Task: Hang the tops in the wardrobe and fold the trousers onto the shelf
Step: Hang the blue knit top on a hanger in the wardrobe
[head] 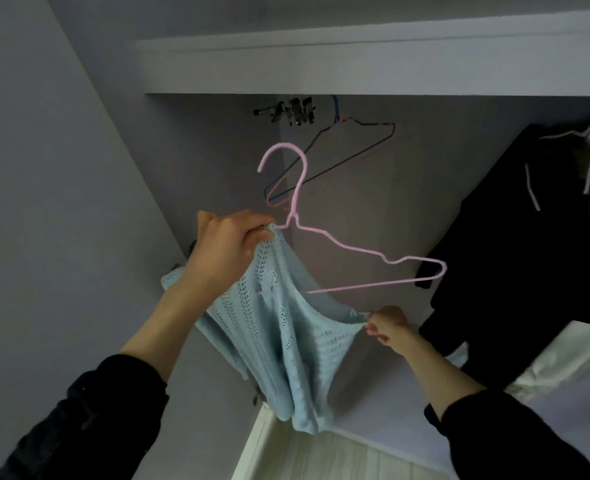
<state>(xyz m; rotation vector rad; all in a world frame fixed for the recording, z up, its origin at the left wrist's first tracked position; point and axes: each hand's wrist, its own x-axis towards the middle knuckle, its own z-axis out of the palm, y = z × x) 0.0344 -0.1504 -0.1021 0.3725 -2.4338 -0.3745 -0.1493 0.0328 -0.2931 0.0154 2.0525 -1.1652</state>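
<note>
L hand (229, 242) is gripping the pale blue knit top (279, 344) together w/ the pink wire hanger (352, 252) at its neck, fingers curled. R hand (385, 325) is pinching the top's neckline below the hanger's bottom bar. One shoulder is going on; the other arm is sticking out bare. Hook is hanging free, under the wardrobe's top shelf (356, 69). Black garment (515, 271) is hanging at wardrobe's right side already. Est. early: this top not hung; trousers not in view.
</note>
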